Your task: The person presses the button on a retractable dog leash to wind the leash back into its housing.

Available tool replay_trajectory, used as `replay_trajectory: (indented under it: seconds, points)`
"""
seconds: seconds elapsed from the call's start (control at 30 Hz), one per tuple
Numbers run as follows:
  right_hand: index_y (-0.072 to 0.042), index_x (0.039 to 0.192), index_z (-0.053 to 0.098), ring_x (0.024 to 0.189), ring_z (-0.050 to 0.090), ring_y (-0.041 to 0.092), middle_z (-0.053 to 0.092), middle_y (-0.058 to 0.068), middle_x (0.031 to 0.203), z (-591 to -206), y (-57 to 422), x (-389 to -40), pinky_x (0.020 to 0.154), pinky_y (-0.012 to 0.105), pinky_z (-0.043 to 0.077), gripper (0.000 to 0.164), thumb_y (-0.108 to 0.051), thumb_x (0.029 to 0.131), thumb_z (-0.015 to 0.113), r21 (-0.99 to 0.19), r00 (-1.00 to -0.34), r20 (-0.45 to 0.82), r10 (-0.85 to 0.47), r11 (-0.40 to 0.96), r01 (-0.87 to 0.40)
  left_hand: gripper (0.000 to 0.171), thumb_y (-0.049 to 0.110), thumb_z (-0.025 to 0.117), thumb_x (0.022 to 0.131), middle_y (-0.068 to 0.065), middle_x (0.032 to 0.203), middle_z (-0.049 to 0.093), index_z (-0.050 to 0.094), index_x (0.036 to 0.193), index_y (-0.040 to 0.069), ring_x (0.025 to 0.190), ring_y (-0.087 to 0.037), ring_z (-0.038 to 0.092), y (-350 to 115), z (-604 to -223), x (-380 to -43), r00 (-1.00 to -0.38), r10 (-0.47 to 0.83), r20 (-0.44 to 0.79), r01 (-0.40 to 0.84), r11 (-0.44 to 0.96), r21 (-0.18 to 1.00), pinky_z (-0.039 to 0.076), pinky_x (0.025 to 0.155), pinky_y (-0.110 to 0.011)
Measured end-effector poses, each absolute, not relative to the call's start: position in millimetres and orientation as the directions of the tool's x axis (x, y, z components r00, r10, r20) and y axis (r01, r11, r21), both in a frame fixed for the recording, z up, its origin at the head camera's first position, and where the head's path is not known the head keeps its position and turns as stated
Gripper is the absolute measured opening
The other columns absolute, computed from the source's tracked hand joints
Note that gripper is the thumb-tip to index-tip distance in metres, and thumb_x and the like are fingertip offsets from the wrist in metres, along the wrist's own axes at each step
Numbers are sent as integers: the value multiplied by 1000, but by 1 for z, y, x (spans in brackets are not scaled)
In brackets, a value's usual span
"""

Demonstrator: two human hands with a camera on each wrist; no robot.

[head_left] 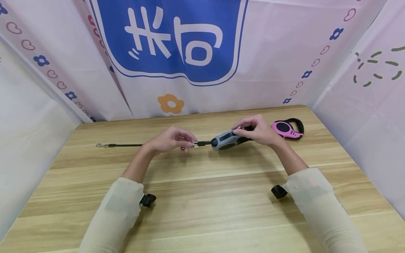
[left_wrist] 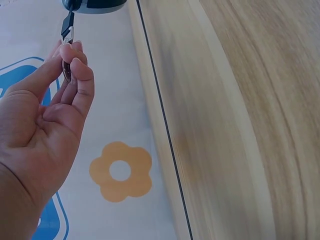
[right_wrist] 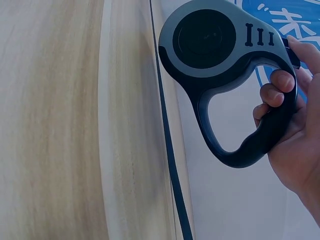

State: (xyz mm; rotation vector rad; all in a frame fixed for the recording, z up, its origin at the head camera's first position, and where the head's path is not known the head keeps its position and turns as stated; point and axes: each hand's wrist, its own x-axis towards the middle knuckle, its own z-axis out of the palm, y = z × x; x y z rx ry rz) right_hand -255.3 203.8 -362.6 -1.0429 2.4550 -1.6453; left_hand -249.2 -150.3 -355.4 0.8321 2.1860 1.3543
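Note:
My right hand (head_left: pixel 257 130) grips the handle of a grey and black retractable dog leash (head_left: pixel 225 140). In the right wrist view, its fingers curl through the handle loop (right_wrist: pixel 239 159) and the thumb lies by the black button (right_wrist: pixel 293 54). My left hand (head_left: pixel 171 139) pinches the metal clip (left_wrist: pixel 67 70) at the end of this leash's short black strap (head_left: pixel 204 143). In the head view the clip is partly covered by fingers. A pink and black retractable leash (head_left: pixel 286 129) lies on the table just beyond my right hand.
A black strap (head_left: pixel 126 145) with a metal clip (head_left: pixel 102 145) stretches across the wooden table (head_left: pixel 202 211) at left, passing out of sight behind my left wrist. Printed cloth (head_left: pixel 269 63) hangs along the table's back edge and both sides.

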Motion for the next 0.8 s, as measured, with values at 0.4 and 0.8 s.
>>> replay_trajectory:
  seconds: [0.4,0.8]
  points:
    - [4,103,78,71,58,11,74,9,82,-365,202,-256,63,22,46,13,4,92,72,-831,-767,350,-538,200,-519,18,-6,61,101,-30,98,68,70,115,-9,78,-37,66,-148,-355,-249,-725,685,-70,236,342,910,59,75,-47]
    - [3,103,78,70,56,11,74,10,82,-365,197,-256,62,22,45,12,3,92,72,-820,-751,372,-546,187,-542,18,-8,61,100,-32,96,67,70,115,-11,76,-35,66,-143,-356,-251,-701,712,-44,258,311,915,59,71,-40]
